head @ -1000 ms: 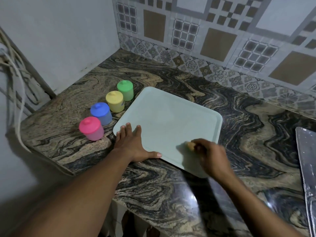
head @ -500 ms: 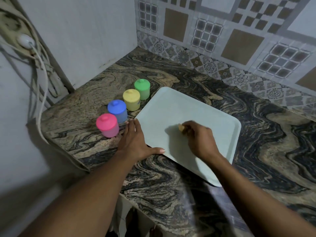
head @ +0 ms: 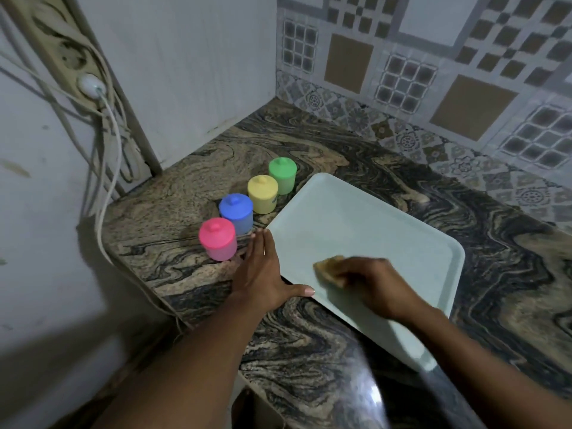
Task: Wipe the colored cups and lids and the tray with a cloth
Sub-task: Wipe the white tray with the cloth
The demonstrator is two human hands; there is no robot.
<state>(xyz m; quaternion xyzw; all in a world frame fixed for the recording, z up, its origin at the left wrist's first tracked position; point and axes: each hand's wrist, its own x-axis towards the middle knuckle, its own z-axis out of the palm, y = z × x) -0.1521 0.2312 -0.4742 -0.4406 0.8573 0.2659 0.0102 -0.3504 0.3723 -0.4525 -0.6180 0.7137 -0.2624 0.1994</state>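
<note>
A pale green tray (head: 356, 224) lies flat on the marbled counter. My right hand (head: 374, 286) presses a small tan cloth (head: 329, 269) onto the tray's near part; the hand is blurred. My left hand (head: 263, 274) lies flat on the counter against the tray's left edge, thumb along its near corner. Left of the tray stand a pink cup (head: 218, 238), a blue cup (head: 236, 213), a yellow cup (head: 263, 194) and a green cup (head: 282, 175) in a diagonal row, each with its lid on.
The marbled counter (head: 309, 351) ends at a front edge just below my forearms. A white wall panel (head: 185, 72) and tiled backsplash (head: 433, 88) close the corner behind. A power strip with cables (head: 89, 85) hangs on the left wall.
My right hand with the cloth has slid left and back across the tray's near part. My left hand stays at the tray's left edge. The camera view has shifted left.
</note>
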